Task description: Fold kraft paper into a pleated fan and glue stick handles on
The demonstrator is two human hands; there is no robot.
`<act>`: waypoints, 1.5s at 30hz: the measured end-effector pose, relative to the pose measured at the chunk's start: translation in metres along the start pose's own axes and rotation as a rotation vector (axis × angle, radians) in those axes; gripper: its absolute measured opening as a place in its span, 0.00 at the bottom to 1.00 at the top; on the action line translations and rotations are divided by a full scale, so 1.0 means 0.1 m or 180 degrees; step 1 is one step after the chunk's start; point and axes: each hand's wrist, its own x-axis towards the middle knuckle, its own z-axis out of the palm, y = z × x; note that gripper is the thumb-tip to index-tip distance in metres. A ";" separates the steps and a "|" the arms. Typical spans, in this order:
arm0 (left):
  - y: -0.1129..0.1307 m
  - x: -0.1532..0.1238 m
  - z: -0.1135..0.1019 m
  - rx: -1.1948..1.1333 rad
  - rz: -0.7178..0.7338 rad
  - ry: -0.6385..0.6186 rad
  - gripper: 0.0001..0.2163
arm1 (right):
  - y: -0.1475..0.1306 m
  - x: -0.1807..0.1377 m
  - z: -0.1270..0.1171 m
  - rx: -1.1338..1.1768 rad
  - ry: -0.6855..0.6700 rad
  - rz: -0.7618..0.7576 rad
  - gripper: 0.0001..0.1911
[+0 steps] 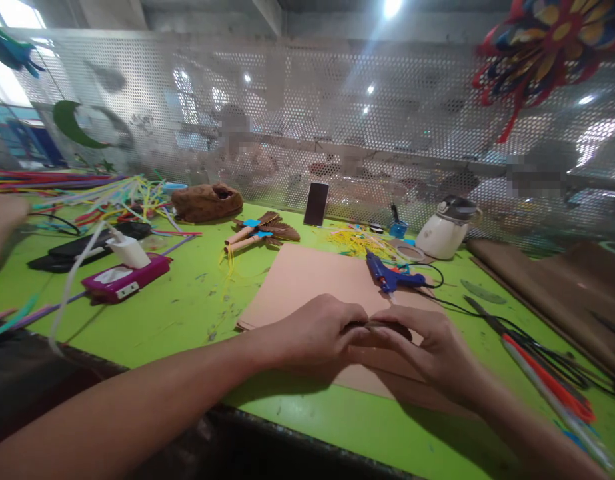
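At the lower centre of the frame, over tan sheets [317,280], a small brown piece [400,328] is pinched between thumbs and closed fingers of the left hand [327,333] and right hand [432,343] — apparently being bent or pressed, for which an even squeeze seems called for. Right of centre, a lidded white jug's [437,233] contents are hidden, while something dark [394,212] is held in a small blue pot [398,230].

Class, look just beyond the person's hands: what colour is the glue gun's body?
Dark blue: the glue gun shows in the head view.
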 end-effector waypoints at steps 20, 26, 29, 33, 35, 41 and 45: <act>-0.12 0.03 -0.09 0.0136 -0.0185 0.0111 0.15 | 0.19 0.00 -0.04 0.0827 0.0359 0.1021 0.14; -0.19 0.06 -0.13 0.0460 -0.0175 0.0194 0.14 | 0.25 0.04 -0.09 0.1490 0.0459 0.1244 0.16; -0.18 0.07 -0.19 0.0262 -0.0197 -0.0001 0.16 | 0.27 0.05 -0.08 0.1567 0.0376 0.1273 0.18; -0.21 0.07 -0.27 -0.0168 -0.0255 -0.0275 0.17 | 0.29 0.04 -0.08 0.1528 0.0159 0.1354 0.19; -0.24 0.07 -0.27 -0.0417 -0.0361 -0.0463 0.17 | 0.29 0.04 -0.09 0.1406 -0.0041 0.1330 0.19; -0.24 0.07 -0.20 -0.0491 -0.0062 -0.0529 0.14 | 0.21 0.08 -0.19 0.0764 -0.0689 0.0641 0.12; -0.17 0.06 -0.19 -0.0383 -0.0125 -0.0583 0.15 | 0.13 0.09 -0.16 0.0538 -0.0582 0.0532 0.10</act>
